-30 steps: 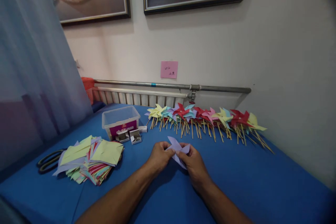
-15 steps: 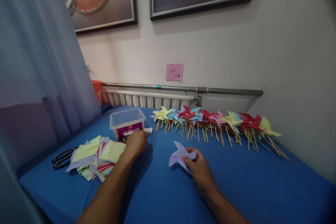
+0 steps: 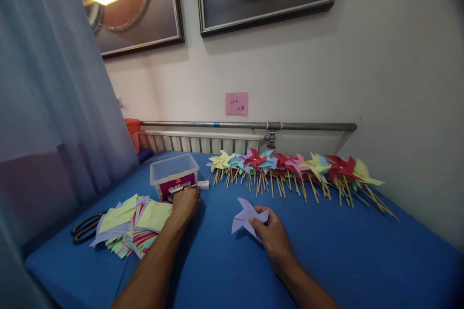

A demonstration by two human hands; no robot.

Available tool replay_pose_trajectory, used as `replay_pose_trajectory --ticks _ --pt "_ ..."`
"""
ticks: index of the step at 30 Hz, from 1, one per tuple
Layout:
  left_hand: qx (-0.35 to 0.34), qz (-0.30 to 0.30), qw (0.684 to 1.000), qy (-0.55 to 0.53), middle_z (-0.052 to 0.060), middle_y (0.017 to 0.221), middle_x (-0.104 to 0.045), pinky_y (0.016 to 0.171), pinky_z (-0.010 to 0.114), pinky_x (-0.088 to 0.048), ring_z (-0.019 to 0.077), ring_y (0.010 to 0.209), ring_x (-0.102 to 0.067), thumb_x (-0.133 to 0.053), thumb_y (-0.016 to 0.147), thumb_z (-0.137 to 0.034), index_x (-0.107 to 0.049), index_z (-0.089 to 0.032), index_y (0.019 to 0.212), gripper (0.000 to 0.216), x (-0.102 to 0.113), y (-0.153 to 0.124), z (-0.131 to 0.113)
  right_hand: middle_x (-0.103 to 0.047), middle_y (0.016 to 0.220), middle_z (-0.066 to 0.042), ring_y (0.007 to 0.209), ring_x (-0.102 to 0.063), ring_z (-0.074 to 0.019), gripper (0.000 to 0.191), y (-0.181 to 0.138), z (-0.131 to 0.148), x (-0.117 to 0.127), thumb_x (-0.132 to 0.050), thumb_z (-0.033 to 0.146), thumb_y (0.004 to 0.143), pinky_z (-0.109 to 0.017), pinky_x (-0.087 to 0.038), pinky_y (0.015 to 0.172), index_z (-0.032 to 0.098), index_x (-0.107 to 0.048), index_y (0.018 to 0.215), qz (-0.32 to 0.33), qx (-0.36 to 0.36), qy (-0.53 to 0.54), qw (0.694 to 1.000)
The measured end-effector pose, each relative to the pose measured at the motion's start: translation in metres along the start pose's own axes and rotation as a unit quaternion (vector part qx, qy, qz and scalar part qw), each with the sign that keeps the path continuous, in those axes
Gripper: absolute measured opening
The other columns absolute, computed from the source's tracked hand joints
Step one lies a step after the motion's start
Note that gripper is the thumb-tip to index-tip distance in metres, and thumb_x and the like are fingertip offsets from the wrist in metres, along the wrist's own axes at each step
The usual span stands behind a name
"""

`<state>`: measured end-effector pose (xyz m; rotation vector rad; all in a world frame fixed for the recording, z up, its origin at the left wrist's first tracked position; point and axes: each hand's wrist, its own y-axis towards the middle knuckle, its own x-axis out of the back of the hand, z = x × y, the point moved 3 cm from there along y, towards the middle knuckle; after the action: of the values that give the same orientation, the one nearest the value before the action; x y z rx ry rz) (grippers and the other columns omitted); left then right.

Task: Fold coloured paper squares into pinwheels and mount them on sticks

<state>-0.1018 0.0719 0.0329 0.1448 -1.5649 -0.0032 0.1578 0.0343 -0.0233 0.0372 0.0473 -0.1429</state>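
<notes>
My right hand (image 3: 272, 236) pinches a folded lilac paper pinwheel head (image 3: 246, 216) just above the blue table (image 3: 348, 246). My left hand (image 3: 184, 203) reaches left, fingers curled down over small open boxes (image 3: 182, 189) in front of a clear plastic tub (image 3: 174, 174). What the fingers grip is hidden. A stack of coloured paper squares (image 3: 132, 224) lies left of that hand.
A long row of finished paper pinwheels on wooden sticks (image 3: 297, 170) lies along the back of the table by the wall. Black scissors (image 3: 86, 226) rest at the far left edge. A radiator and pipe (image 3: 250, 126) run behind, with a curtain on the left.
My left hand let go of the lilac pinwheel and moved left to the small boxes by the tub. The right hand keeps holding the pinwheel.
</notes>
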Motion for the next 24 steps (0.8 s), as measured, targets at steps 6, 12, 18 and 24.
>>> replay_pose_trajectory --ticks 6,12,18,24 --pt "0.015 0.063 0.997 -0.037 0.018 0.112 -0.077 0.086 0.039 -0.055 0.0332 0.108 -0.072 -0.052 0.088 -0.019 -0.079 -0.019 0.104 0.032 0.002 0.004 0.012 -0.069 0.07 0.002 0.061 -0.061 -0.02 0.034 0.005 -0.008 0.0 -0.073 0.039 0.063 -0.031 -0.046 0.059 0.023 -0.066 0.092 -0.009 0.013 -0.004 1.0" --pt "0.02 0.081 0.995 -0.058 0.017 0.108 -0.078 0.083 0.037 -0.055 0.0325 0.104 -0.073 -0.054 0.085 -0.02 -0.081 -0.02 0.096 0.029 0.003 0.005 0.018 -0.071 0.072 0.001 0.063 -0.063 -0.0206 0.032 0.002 -0.003 0.0 -0.073 0.038 0.063 -0.031 -0.048 0.06 0.024 -0.066 0.09 -0.009 0.008 -0.004 1.0" --pt "0.004 0.071 0.997 -0.038 0.019 0.108 -0.077 0.082 0.038 -0.054 0.0336 0.105 -0.073 -0.051 0.088 -0.02 -0.08 -0.017 0.099 0.031 -0.001 0.007 0.017 -0.072 0.072 0.001 0.063 -0.065 -0.0215 0.028 -0.003 0.005 0.0 -0.073 0.036 0.065 -0.031 -0.049 0.059 0.025 -0.066 0.089 -0.003 0.009 -0.006 1.0" --pt "0.004 0.096 0.994 -0.044 0.017 0.11 -0.077 0.082 0.037 -0.054 0.0324 0.104 -0.073 -0.052 0.088 -0.022 -0.079 -0.018 0.099 0.029 -0.001 0.01 0.019 -0.072 0.073 0.0 0.064 -0.065 -0.0219 0.029 -0.003 0.005 0.0 -0.074 0.036 0.065 -0.03 -0.048 0.058 0.024 -0.066 0.091 0.0 0.01 0.001 1.0"
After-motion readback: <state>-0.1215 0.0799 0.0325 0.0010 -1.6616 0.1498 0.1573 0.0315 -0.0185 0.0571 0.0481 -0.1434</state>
